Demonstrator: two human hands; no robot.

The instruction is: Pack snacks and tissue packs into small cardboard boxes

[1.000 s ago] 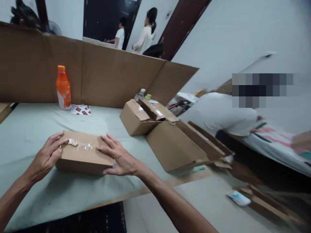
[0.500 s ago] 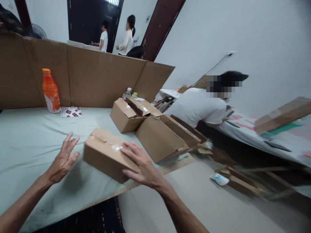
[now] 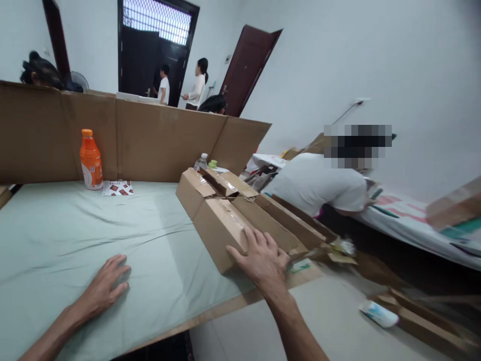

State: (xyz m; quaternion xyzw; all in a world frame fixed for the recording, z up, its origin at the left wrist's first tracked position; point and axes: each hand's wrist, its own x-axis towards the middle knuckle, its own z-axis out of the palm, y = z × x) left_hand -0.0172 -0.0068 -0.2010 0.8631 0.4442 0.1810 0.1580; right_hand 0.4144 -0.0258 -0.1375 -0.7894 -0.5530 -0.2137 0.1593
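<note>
My right hand [image 3: 263, 258] grips the near end of a closed cardboard box [image 3: 214, 233], its thumb on the left side and its fingers over the taped top. That box stands on the pale green cloth of the table [image 3: 150, 281], against larger open cardboard boxes on its right. One of these open boxes [image 3: 270, 220] has raised flaps; another [image 3: 195, 188], with tape on its flaps, stands just behind. My left hand [image 3: 107, 283] is open and holds nothing, low over the cloth or resting on it.
A cardboard screen [image 3: 161, 140] runs along the table's back, with an orange bottle [image 3: 91, 160] and a printed packet [image 3: 117, 188] before it. A person in white [image 3: 315, 183] leans over another table at right. A white-and-blue packet [image 3: 379, 314] lies near a box below.
My right hand has moved the closed box rightward and turned it to lie alongside the open boxes. My left hand has come away from the box and lowered toward the cloth.
</note>
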